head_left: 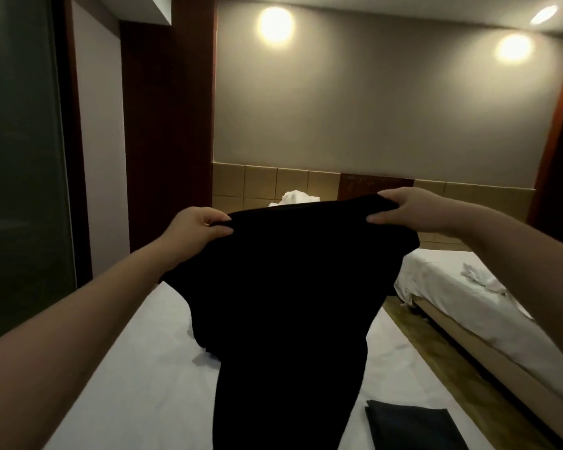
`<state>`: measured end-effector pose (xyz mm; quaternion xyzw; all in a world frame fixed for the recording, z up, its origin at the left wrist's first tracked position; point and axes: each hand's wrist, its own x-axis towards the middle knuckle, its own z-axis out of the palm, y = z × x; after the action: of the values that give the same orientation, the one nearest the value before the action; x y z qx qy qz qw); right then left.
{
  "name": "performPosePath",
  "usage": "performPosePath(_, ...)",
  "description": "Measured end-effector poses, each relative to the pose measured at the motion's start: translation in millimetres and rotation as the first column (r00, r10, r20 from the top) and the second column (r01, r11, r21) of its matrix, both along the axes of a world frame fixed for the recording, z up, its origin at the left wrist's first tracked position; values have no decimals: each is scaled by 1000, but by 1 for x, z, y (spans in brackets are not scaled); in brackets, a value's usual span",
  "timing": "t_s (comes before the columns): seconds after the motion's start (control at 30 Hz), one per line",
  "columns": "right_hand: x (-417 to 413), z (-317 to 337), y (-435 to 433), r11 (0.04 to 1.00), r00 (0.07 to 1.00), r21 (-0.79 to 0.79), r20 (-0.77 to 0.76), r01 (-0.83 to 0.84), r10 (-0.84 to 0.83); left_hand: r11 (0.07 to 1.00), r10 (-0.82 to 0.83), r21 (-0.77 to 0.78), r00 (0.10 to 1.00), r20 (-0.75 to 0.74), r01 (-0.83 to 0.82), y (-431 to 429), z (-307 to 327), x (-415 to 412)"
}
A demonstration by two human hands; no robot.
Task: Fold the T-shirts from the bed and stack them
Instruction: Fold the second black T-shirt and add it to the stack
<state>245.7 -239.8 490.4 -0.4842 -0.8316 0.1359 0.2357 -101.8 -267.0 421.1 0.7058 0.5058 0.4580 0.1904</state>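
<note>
Black cotton T-shirt (286, 287) hangs over the white-sheeted bed (137, 368), its top edge pinched in the fingers of left hand (197, 227) and right hand (410, 207), beside a folded dark T-shirt (410, 428).

Landmark: white-sheeted bed (137, 368), foreground. Black cotton T-shirt (286, 287) hangs above its middle, gripped at top corners by left hand (198, 226) and right hand (413, 207). Folded dark square garment (410, 428) lies on bed, right of shirt. White crumpled cloth (294, 198) at far end, behind shirt. Second white-sheeted bed (462, 287) right, across floor strip.
</note>
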Motion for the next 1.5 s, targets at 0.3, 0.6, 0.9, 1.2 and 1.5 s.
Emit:
performPosePath(0.3,12,25,12,976,970,-159,-215,-152,116,987,47,159,969,-243,-8,16,40,-17)
performPosePath(0.6,29,14,39,988,914,-107,-401,-107,55,998,-8,59,989,-149,17,32,43,-25)
performPosePath(0.9,1,6,59,999,878,5,-478,47,-39,997,77,-6,954,-291,-83,52,43,-15)
performPosePath(1.2,-16,-6,94,838,629,-361,-777,-410,-27,989,115,-87,991,-64,-121,88,21,-6)
performPosePath(1.5,-33,49,90,994,897,99,-443,50,0,1000,8,-15,996,-89,-9,93,65,-37)
